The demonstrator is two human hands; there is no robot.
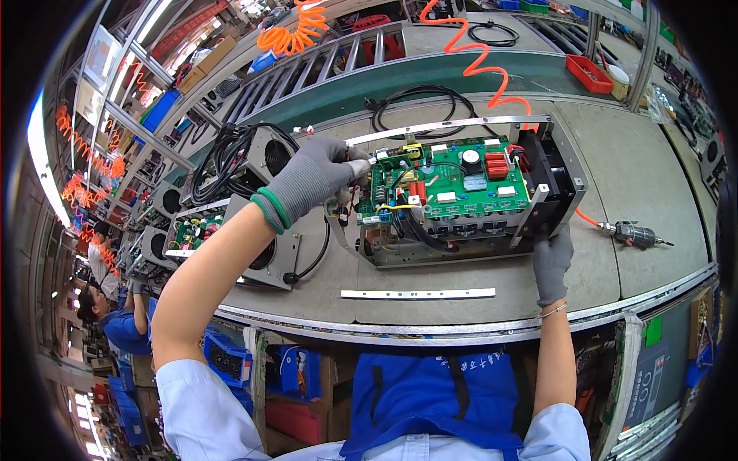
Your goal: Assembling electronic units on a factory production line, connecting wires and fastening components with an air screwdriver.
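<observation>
An open metal machine chassis (477, 253) lies on the bench before me, with a green circuit board (453, 180) on top and a black fan (555, 173) at its right end. My left hand (317, 173), in a grey glove with a green cuff, is at the board's left end by the wires and connectors. Its fingers are bent and closed, and what they pinch is hidden. A metal strip (453, 124) runs along the chassis's far side from near that hand. My right hand (552, 265), also gloved, grips the lower right corner below the fan.
A loose perforated metal strip (419, 293) lies near the bench's front edge. To the right is a power screwdriver (636, 235) on an orange hose. More chassis with black cables (231, 161) stand left. A roller conveyor (323, 69) runs behind; a co-worker (123, 326) is far left.
</observation>
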